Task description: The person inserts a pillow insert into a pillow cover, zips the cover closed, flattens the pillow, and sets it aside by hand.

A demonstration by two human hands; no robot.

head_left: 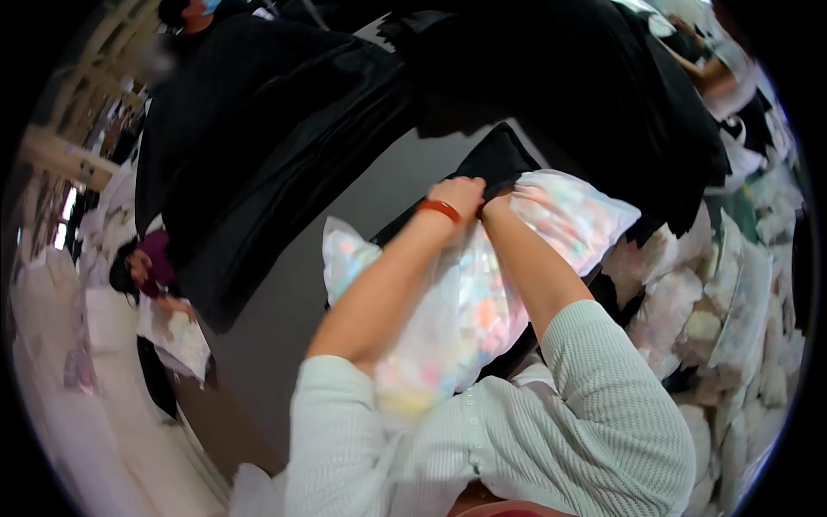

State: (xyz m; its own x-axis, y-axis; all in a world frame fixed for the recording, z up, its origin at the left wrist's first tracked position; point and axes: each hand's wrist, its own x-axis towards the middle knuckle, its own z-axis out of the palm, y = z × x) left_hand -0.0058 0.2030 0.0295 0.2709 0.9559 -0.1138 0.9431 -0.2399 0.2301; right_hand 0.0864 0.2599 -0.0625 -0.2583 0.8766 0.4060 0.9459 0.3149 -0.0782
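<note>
Left hand closed on black cloth, right hand grip hidden, can't tell; stuffed translucent bag lies under both forearms, likely light, squashy, slick, best held at both ends.

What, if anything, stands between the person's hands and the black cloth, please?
Nothing visible: the left hand grips the black cloth, and the right hand, partly hidden, meets it too; the filled bag lies under the arms.
</note>
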